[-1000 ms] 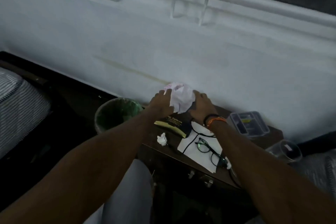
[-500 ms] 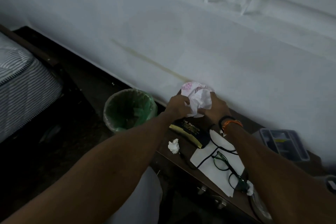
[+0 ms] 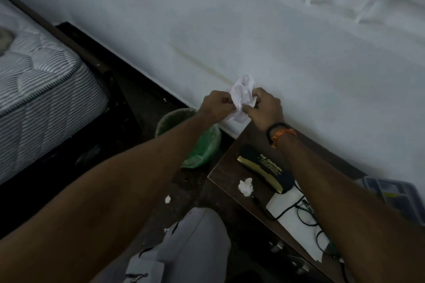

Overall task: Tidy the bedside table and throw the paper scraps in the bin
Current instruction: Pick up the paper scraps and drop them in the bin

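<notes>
Now, hands: left hand (image 3: 217, 105) and right hand (image 3: 264, 108) both curled tight round crumpled white-pink paper (image 3: 242, 92), frame centre
Bin: green-lined round bin (image 3: 204, 145) just below
Risk: loosely balled, paper could spring open, miss rim
Leftover: small white scrap (image 3: 245, 187) on dark wooden bedside table (image 3: 226, 172)

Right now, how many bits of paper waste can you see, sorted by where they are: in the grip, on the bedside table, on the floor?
In the grip of both hands, crumpled paper: 1
On the bedside table, paper scrap: 1
On the floor, small white scraps: 2
Total: 4
</notes>
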Available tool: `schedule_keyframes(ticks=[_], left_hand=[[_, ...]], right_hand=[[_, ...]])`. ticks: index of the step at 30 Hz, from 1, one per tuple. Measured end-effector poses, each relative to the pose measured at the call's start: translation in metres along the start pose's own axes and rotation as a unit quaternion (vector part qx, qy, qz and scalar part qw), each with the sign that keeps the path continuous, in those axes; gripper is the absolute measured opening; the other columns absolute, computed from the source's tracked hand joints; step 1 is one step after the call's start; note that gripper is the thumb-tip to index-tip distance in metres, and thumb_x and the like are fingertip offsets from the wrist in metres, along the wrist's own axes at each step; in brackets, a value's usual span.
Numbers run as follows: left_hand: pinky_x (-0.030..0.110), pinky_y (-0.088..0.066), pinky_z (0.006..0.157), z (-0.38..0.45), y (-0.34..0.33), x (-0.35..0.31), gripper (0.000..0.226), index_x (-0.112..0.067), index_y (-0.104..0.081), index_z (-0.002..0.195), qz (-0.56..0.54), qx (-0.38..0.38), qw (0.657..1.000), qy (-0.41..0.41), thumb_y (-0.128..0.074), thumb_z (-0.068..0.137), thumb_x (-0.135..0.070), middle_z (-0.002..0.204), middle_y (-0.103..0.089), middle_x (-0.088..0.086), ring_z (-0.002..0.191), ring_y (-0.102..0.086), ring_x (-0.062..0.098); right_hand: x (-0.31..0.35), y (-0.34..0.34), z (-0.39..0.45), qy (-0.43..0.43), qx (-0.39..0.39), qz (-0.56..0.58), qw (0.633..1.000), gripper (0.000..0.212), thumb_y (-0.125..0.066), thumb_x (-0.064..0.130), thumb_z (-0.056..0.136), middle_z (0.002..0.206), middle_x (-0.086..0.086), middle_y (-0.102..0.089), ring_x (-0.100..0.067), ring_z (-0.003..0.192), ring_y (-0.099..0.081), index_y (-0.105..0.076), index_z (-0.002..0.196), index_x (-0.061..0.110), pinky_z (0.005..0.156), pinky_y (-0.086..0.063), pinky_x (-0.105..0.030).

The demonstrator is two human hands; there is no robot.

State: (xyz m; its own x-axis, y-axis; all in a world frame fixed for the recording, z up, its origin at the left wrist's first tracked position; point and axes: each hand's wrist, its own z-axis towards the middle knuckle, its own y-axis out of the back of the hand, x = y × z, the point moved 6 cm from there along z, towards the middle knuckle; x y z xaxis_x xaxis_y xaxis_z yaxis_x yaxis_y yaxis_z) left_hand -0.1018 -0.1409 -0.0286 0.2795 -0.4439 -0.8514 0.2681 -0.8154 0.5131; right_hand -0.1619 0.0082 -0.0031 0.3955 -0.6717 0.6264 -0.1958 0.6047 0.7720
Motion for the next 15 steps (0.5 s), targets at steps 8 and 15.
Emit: schedule_keyframes(ticks=[8,15], left_hand=[[0.034,-0.053,0.072,-0.015,0.053,0.106,0.024,0.001,-0.073,0.085,0.044,0.028,0.995,0.08,-0.067,0.075,-0.02,0.087,-0.072,0.014,0.082,-0.067,0.023],[0.041,-0.056,0.078,-0.02,0.052,0.168,0.031,-0.001,-0.072,0.071,0.047,0.031,0.991,0.123,-0.057,0.06,-0.026,0.075,-0.07,0.014,0.078,-0.066,0.028]], right_hand=[[0.044,-0.12,-0.006,-0.039,0.136,-0.033,0.989,0.024,-0.069,0.03,0.082,0.081,-0.009,-0.062,-0.031,0.082,-0.059,-0.05,0.073,0.018,0.06,-0.03,-0.026],[0.041,-0.174,-0.015,-0.061,0.178,-0.036,0.982,0.027,-0.071,0.026,0.084,0.098,-0.013,-0.069,-0.031,0.097,-0.063,-0.067,0.099,0.004,0.065,-0.034,-0.024]])
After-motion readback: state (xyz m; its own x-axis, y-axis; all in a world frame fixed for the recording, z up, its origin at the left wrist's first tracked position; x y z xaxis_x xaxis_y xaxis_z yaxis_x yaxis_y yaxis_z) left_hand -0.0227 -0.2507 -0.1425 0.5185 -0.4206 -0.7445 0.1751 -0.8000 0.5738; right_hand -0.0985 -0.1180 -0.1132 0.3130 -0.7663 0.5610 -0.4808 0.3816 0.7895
